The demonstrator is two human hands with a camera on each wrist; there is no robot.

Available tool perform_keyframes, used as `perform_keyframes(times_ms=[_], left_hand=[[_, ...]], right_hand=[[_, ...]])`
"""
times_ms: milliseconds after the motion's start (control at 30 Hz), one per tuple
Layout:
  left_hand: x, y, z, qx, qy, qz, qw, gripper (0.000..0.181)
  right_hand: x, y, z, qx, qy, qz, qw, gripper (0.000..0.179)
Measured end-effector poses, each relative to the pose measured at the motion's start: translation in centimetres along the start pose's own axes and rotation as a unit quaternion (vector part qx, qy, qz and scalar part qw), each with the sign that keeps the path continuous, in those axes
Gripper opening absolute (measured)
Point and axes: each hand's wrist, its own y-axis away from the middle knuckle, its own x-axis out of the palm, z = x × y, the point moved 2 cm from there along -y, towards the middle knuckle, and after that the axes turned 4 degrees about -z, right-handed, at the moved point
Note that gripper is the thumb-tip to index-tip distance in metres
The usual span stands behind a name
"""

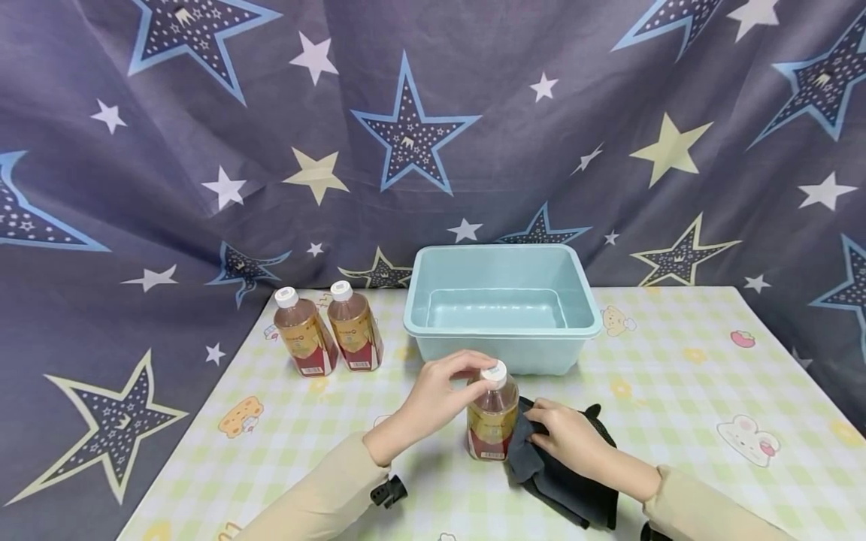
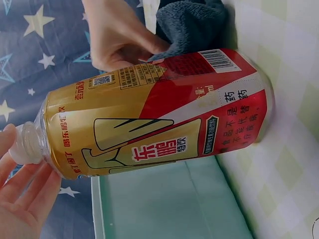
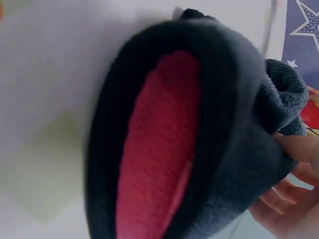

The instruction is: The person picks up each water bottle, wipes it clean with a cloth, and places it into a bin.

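The step in hand looks like wiping the bottle [image 1: 492, 427], which stands on the near side of the blue bin [image 1: 541, 356]; it should go best with the bottle braced upright and the dark cloth [image 1: 575, 492] pressed flat to it. The left hand [image 1: 436, 397] pinches the white cap [image 1: 496, 374] between thumb and fingers; the right hand [image 1: 575, 437] grips bunched cloth.

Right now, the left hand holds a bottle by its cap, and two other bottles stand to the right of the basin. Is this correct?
Not quite: the two other bottles stand left of the basin, as the head view shows. The left hand does hold a bottle by its cap.
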Motion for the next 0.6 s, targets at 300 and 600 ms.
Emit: perform_keyframes(times_ms=[300,600], left_hand=[[0.0,0.0,0.0,-0.006,0.007,0.0,1.0,0.019],[0.0,0.0,-0.2,-0.007,0.013,0.001,0.9999,0.018]], right_hand=[[1.2,0.1,-0.5,-0.009,0.015,0.026,0.9995,0.019],[-1.2,0.1,0.0,-0.01,-0.049,-0.004,0.9987,0.02]])
